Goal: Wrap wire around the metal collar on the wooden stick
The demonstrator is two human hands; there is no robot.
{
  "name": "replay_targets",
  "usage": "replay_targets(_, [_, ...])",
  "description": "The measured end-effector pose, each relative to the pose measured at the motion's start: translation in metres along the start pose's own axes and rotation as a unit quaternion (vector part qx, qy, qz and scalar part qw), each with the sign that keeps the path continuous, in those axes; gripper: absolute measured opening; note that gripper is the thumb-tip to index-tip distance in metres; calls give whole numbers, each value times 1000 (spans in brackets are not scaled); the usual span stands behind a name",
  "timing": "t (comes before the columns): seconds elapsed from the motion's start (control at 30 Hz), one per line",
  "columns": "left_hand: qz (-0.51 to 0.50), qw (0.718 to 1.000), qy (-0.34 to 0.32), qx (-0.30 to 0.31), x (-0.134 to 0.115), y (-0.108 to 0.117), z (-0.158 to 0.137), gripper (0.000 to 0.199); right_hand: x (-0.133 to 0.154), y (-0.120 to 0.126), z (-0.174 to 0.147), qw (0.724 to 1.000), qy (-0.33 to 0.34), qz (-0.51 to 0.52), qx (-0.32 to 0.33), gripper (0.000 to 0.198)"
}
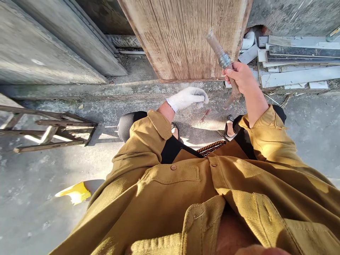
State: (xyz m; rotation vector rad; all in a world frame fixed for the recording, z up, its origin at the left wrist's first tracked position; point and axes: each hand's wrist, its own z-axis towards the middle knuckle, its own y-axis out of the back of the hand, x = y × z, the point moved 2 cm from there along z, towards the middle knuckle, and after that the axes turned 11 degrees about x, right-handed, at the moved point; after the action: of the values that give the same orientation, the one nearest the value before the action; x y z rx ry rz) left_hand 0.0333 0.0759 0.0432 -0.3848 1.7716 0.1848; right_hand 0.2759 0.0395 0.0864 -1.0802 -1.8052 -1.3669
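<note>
My right hand (240, 76), bare, is closed around a rough wooden stick (235, 90) and holds it tilted, its upper end to the left. A coil of thin silvery wire (224, 60) is wound round the stick just above my fingers. The upper end looks pale and smooth, and the lower end bends to the left. My left hand (187, 98), in a white knit glove, hovers to the left of the stick, apart from it. Its fingers are curled together; whether a thin strand lies in them I cannot make out.
A weathered plank panel (183, 39) leans ahead. White and dark boards (300, 72) are stacked at the right, by a white pipe (248, 40). Grey slabs (39, 46) stand at the left. A wooden frame (55, 127) and a yellow object (75, 193) are on the concrete floor.
</note>
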Motion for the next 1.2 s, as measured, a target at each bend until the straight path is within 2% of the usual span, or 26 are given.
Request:
replay_targets(0.07, [-2, 1000, 7, 15, -3, -2, -3, 7, -1, -2, 3, 995, -20, -98, -11, 3])
replay_targets(0.13, [-5, 1000, 9, 6, -5, -1, -5, 9, -2, -5, 4, 970, -39, -239, 14, 13])
replay_targets(0.2, [-5, 1000, 5, -11, -6, 2, -7, 9, -4, -8, 3, 924, -55, -369, 86, 20])
replay_targets(0.27, [4, 1000, 1, -23, -7, 5, -8, 9, -6, -13, 1, 878, -56, -426, 211, 20])
replay_targets(0.33, [16, 999, 0, -34, -6, 7, -8, 9, -8, -20, -4, 832, -47, -428, 350, 14])
replay_targets(0.4, [28, 999, 4, -45, -5, 8, -7, 9, -7, -25, -9, 805, -33, -386, 450, 14])
replay_targets(0.43, [33, 998, 5, -52, -4, 8, -7, 9, -5, -27, -12, 803, -26, -355, 477, 15])
replay_targets(0.5, [42, 997, 4, -65, -3, 9, -6, 8, 0, -28, -15, 819, -7, -289, 496, 20])
replay_targets(0.6, [54, 994, 3, -96, -3, 10, -5, 7, 9, -24, -19, 856, 18, -208, 473, 26])
replay_targets(0.7, [72, 990, 22, -120, 1, 11, -3, 7, 16, -18, -22, 882, 28, -169, 439, 28])
replay_targets(0.8, [72, 992, 28, -100, 8, 9, 1, 14, 20, -12, -25, 910, 17, -149, 386, 24])
replay_targets(0.87, [62, 996, 19, -57, 12, 5, 3, 19, 22, -8, -25, 944, 22, -98, 314, 15])
replay_targets(0.93, [51, 999, 6, -9, 11, -1, 4, 18, 22, -4, -21, 976, 36, -36, 210, 4])
replay_targets(0.97, [45, 999, -1, 8, 10, -4, 4, 16, 21, -2, -18, 986, 32, -37, 156, 5])
replay_targets(1.03, [33, 999, -7, 30, 5, -10, 2, 13, 15, -1, -10, 990, -1, -121, 74, 14])
replay_targets(1.07, [27, 999, -6, 36, 3, -12, 1, 13, 11, -2, -6, 981, -25, -185, 52, 14])
replay_targets(1.13, [19, 999, 3, 38, -1, -14, -1, 12, 3, -6, 2, 953, -59, -292, 46, 11])
replay_targets(1.2, [22, 1000, 8, 20, -4, -13, -4, 10, -4, -13, 7, 932, -74, -346, 76, 11])
